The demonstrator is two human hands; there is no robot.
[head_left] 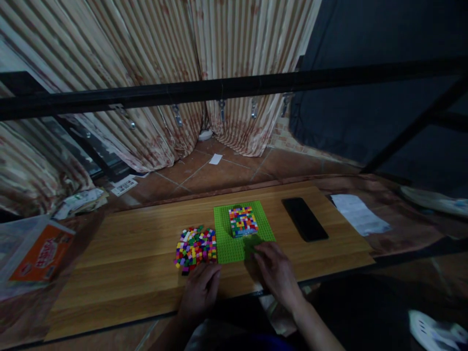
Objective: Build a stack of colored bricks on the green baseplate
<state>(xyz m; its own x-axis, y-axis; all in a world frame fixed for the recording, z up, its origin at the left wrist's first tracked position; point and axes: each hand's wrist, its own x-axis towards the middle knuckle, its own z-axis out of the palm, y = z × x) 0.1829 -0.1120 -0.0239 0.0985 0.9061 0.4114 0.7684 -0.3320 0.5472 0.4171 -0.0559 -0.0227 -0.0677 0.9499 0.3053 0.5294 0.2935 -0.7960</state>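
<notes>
A green studded baseplate (224, 248) lies on the low wooden table, with a block of small multicoloured toy bricks (243, 221) built up on it. To its left, a loose pile of small toy bricks (196, 245) touches the plate's edge. My left hand (201, 287) rests at the near side of this pile, its fingers curled together; whatever they hold is hidden. Over the plate's front right corner, my right hand (275, 269) has its fingers bent inward with the thumb close to them. Anything between those fingertips is too small to make out.
A black phone (304, 219) lies right of the plate on the wooden table (127, 253). White papers (360, 214) lie beyond the table's right end. At the left stands a clear plastic box (22, 243) with an orange label. A dark metal bar (219, 90) crosses before the curtains.
</notes>
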